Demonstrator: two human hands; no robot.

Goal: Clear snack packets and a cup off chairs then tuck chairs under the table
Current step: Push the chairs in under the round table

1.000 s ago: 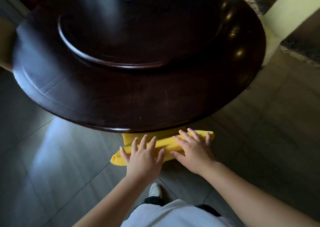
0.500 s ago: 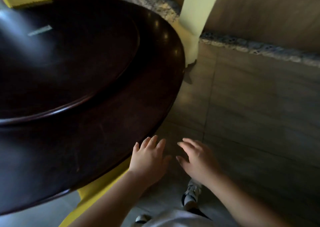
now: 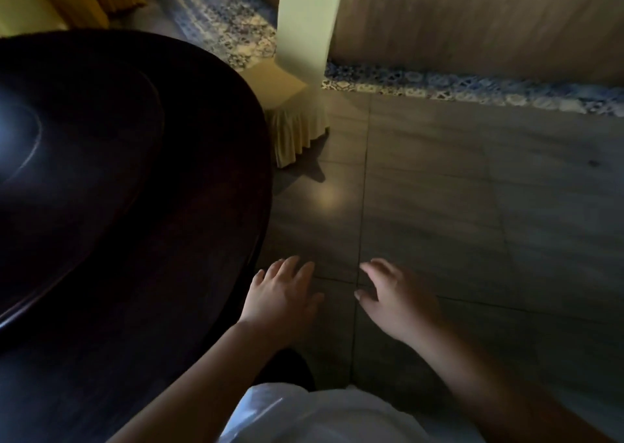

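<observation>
A dark round wooden table [image 3: 141,213] fills the left half of the head view. Behind its far right edge stands a chair [image 3: 305,47] in a pale yellow cover with a pleated skirt, its seat partly under the table. My left hand [image 3: 283,294] hovers beside the table's right edge, fingers spread, holding nothing. My right hand [image 3: 395,297] hangs a little to the right over the floor, fingers apart and empty. No snack packet or cup shows anywhere.
Grey floor tiles [image 3: 472,223] stretch to the right. A blue patterned tile strip [image 3: 472,88] runs along the foot of a wood-look wall [image 3: 472,20]. More yellow-covered chairs [image 3: 101,0] stand at the far left, beyond the table.
Both hands have come off the yellow chair back that stood against the table's near edge. The view has swung right, and that chair is out of sight.
</observation>
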